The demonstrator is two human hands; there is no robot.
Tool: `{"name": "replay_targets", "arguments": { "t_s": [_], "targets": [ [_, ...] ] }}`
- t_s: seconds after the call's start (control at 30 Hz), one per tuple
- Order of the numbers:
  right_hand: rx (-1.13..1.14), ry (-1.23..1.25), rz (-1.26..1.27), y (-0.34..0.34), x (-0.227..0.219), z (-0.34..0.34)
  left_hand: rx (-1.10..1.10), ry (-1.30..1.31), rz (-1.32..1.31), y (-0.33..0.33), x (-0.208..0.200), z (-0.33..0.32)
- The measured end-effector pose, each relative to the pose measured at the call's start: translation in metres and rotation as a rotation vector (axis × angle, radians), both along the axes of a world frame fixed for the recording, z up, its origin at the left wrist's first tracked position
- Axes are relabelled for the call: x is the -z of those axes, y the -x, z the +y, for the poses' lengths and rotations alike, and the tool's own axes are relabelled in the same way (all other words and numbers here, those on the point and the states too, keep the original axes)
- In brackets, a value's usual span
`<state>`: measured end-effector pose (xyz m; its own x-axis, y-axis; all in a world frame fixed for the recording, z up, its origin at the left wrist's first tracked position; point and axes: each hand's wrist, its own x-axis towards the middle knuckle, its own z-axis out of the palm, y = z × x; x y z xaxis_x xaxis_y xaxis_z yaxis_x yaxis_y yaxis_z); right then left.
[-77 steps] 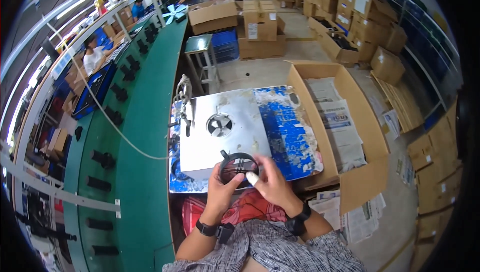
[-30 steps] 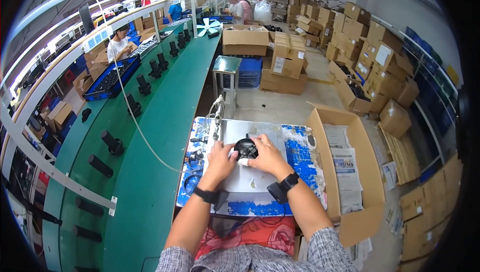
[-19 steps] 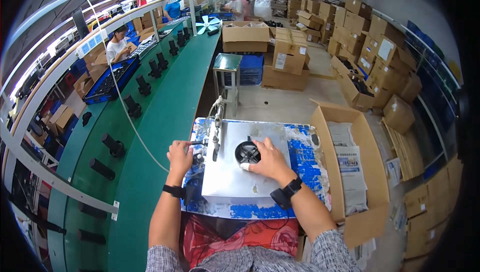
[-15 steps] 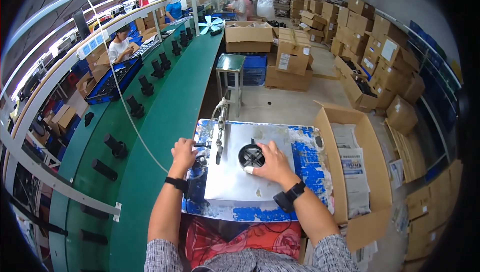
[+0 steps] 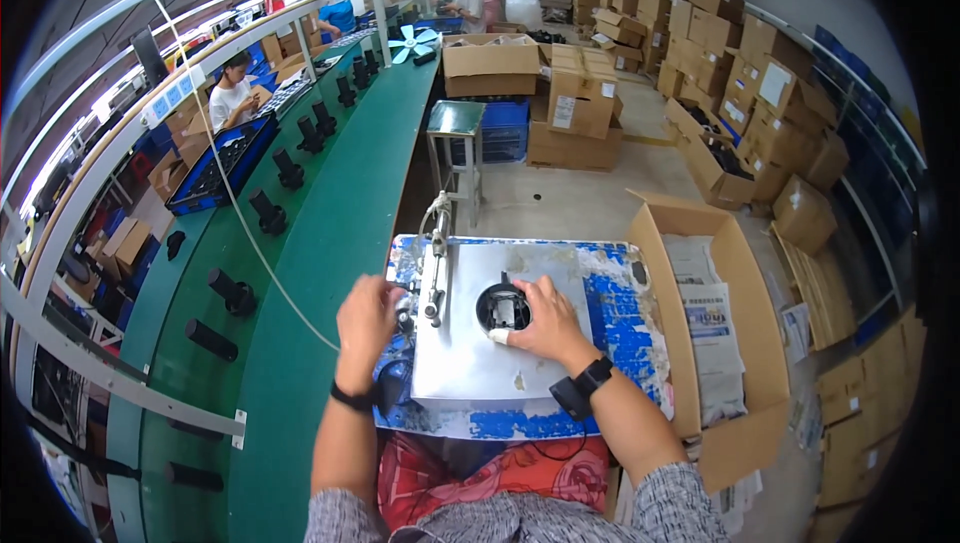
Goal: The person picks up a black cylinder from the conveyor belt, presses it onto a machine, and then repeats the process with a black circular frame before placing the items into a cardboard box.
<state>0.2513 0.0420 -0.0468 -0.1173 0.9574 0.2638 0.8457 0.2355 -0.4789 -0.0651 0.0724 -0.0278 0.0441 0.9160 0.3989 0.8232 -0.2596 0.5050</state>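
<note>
On a flat metal plate [image 5: 465, 368] stands a black round housing [image 5: 503, 311], open at the top, with pale, squarish parts showing inside. My right hand [image 5: 548, 323] grips it from the right, thumb at its near rim and fingers over its far side. One fingertip or thumb tip wears a white cover. Left of the housing, a metal air cylinder [image 5: 437, 243] with a small rod end lies along the plate's edge. My left hand [image 5: 366, 321] is closed by the fittings beside the cylinder; what its curled fingers hold is hidden.
The plate rests on a worn blue-and-white table [image 5: 630, 343]. To its right is an open cardboard box [image 5: 712, 328] lined with newspaper. A green conveyor belt [image 5: 330, 233] with several black parts runs along the left. A stool [image 5: 455, 121] and cartons [image 5: 580, 93] stand beyond; people work across the belt.
The housing's spoked top no longer shows; its inside is visible. The cylinder's dark lever-like end looks different and lies nearer. My left hand has turned and curled; my right hand stays on the housing.
</note>
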Motion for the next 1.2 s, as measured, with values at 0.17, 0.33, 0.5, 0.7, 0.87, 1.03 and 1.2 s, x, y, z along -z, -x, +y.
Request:
{"name": "replay_targets", "arguments": {
  "t_s": [0.17,0.33,0.5,0.7,0.87,1.03,1.2],
  "targets": [
    [-0.103,0.032,0.194,-0.012,0.026,0.026,0.480,-0.216,-0.088,-0.093,-0.001,-0.062],
    [-0.099,-0.054,0.169,-0.013,0.028,0.043,0.624,-0.002,0.318,-0.095,0.030,-0.018],
    [0.014,0.191,-0.255,0.024,-0.025,0.042,0.679,0.027,0.453,-0.096,0.007,-0.019],
    [0.060,0.336,-0.560,0.044,-0.033,0.062,0.646,-0.052,0.376,-0.101,0.021,-0.015],
    [0.057,0.236,-0.528,0.039,-0.030,0.058,0.624,-0.047,0.344,-0.100,0.015,-0.015],
    [0.016,0.192,-0.514,0.030,-0.029,0.055,0.613,-0.055,0.296,-0.103,0.027,-0.019],
    [0.020,0.159,-0.517,0.037,-0.012,0.057,0.607,-0.016,0.297,-0.100,0.021,-0.024]
  ]
}}
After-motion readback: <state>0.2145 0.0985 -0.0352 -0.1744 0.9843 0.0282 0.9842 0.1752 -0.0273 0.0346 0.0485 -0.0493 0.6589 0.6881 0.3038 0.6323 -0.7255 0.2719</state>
